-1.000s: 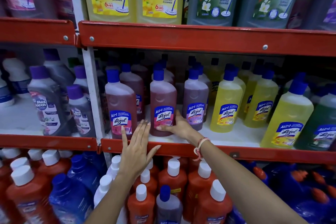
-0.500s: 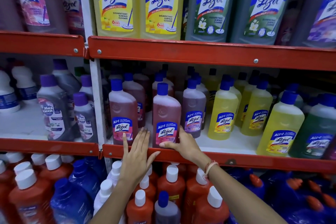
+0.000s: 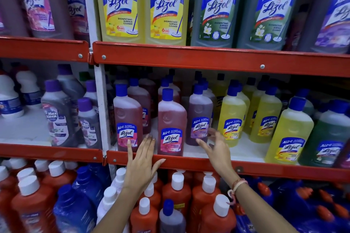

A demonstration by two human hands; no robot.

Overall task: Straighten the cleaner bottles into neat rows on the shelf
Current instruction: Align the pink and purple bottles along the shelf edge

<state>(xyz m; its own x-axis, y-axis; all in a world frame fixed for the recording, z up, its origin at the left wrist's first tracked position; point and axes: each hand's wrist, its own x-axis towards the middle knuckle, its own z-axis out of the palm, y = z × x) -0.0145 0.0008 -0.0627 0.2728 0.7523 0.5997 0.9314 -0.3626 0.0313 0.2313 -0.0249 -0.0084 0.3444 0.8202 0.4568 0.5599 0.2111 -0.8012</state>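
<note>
On the middle shelf point(image 3: 189, 163) stand small blue-capped Lizol bottles. A pink bottle point(image 3: 171, 124) is at the front edge, another pink bottle point(image 3: 127, 119) to its left, a purple bottle point(image 3: 200, 115) set further back to its right, then yellow bottles point(image 3: 232, 119). My left hand point(image 3: 141, 162) is flat, fingers together, in front of the gap between the two pink bottles. My right hand point(image 3: 216, 149) is spread open just in front of the purple bottle's base, holding nothing.
Large Lizol jugs point(image 3: 166, 5) fill the top shelf. Grey Max Kleen bottles point(image 3: 56, 113) stand in the left bay. Red and blue white-capped bottles point(image 3: 176, 191) crowd the bottom shelf under my arms. A white upright post point(image 3: 101, 107) divides the bays.
My right hand let go of the middle pink bottle, now at the shelf's front edge, and moved right toward the purple bottle. My left hand stayed put. The view tilted down.
</note>
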